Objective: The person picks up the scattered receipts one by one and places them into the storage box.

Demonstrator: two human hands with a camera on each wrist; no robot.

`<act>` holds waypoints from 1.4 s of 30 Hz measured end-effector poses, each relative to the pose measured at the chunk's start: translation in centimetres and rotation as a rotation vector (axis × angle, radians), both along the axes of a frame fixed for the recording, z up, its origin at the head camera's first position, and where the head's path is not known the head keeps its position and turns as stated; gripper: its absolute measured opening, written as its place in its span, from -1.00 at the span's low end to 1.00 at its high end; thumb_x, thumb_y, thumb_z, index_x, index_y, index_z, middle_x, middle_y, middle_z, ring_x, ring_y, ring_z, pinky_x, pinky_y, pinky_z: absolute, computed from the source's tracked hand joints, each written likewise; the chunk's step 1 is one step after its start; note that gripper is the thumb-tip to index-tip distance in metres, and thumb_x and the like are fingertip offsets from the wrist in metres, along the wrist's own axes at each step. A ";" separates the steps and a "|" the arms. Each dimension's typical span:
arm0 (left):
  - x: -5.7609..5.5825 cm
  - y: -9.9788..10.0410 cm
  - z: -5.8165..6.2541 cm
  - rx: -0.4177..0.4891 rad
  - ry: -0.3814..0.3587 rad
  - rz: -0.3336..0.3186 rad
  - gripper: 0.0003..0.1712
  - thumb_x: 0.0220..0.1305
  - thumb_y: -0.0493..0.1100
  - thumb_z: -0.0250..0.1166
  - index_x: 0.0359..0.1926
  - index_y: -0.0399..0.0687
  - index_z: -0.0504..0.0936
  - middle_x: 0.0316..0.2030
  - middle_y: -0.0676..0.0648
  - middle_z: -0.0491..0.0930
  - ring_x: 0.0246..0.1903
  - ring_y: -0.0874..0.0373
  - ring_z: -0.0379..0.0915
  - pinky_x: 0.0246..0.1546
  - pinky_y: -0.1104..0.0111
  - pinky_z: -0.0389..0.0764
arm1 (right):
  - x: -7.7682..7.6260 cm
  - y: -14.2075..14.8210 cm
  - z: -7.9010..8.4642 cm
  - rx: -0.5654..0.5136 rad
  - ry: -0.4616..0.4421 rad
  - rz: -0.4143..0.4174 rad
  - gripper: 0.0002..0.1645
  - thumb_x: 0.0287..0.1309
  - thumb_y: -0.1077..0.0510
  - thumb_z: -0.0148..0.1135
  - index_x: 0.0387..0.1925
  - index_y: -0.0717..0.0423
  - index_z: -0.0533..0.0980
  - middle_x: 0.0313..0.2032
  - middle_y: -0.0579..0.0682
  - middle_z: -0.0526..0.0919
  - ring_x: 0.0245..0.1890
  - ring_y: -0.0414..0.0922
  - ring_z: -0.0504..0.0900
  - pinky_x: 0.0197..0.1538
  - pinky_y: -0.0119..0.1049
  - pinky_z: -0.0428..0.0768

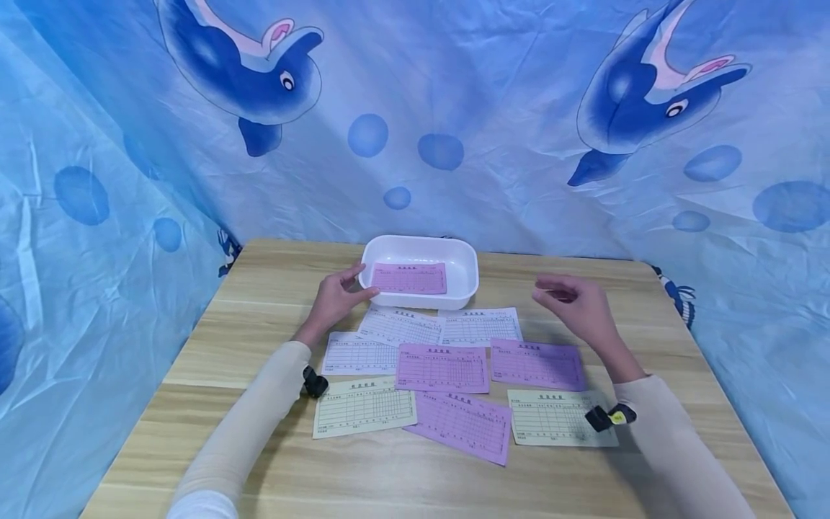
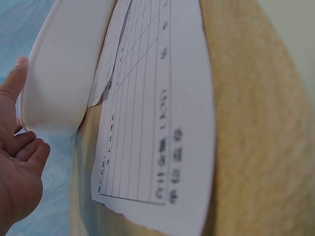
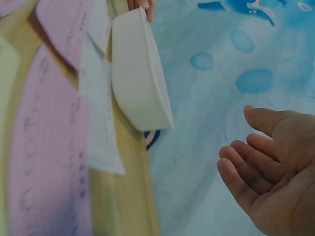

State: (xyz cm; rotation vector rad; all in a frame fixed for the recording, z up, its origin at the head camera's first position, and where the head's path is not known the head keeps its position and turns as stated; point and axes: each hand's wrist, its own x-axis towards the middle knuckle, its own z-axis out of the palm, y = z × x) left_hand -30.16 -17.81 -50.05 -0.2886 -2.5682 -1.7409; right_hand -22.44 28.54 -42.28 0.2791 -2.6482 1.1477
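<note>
Near the back edge of the counter (image 1: 214,360), a white tray (image 1: 462,274) with a pink slip (image 1: 410,278) inside is being held at its left end in the left hand's (image 1: 336,297) grip, probably for steadiness. Nearer the front edge, white slips (image 1: 480,326), pink slips (image 1: 442,369) and green slips (image 1: 365,408) are being displayed print-side up, perhaps for easy telling apart by colour. Toward the back right corner, the right hand (image 1: 576,299) is being held raised, fingers loosely bent, grip fairly narrow, nothing being grasped.
</note>
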 end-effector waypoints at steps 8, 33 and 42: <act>0.2 -0.2 0.0 0.003 0.015 -0.007 -0.05 0.13 0.13 0.56 0.44 -0.16 0.41 0.51 -0.14 0.23 0.41 -0.16 0.32 0.36 0.10 0.47 | 2.8 2.5 -2.2 0.009 -0.070 -0.041 -0.49 0.31 -0.09 0.39 0.14 0.16 0.65 0.03 0.15 0.75 -0.07 0.02 0.75 -0.14 -0.71 0.55; 0.1 0.1 -0.2 0.003 0.015 -0.004 -0.02 0.11 0.18 0.56 0.44 -0.12 0.41 0.50 -0.12 0.26 0.41 -0.14 0.32 0.37 0.10 0.47 | 7.0 6.2 -8.2 0.061 -0.288 -0.170 -0.32 0.23 0.03 0.47 0.30 0.23 0.51 0.09 0.27 0.69 -0.02 0.14 0.72 -0.18 -0.30 0.78; 0.0 0.0 -0.2 -0.002 0.015 -0.004 -0.03 0.12 0.16 0.56 0.45 -0.14 0.40 0.51 -0.14 0.25 0.42 -0.15 0.31 0.37 0.11 0.47 | 6.9 6.4 -8.9 0.096 -0.292 -0.151 -0.29 0.21 0.05 0.48 0.32 0.22 0.48 0.08 0.27 0.67 -0.06 0.10 0.70 -0.21 -0.34 0.77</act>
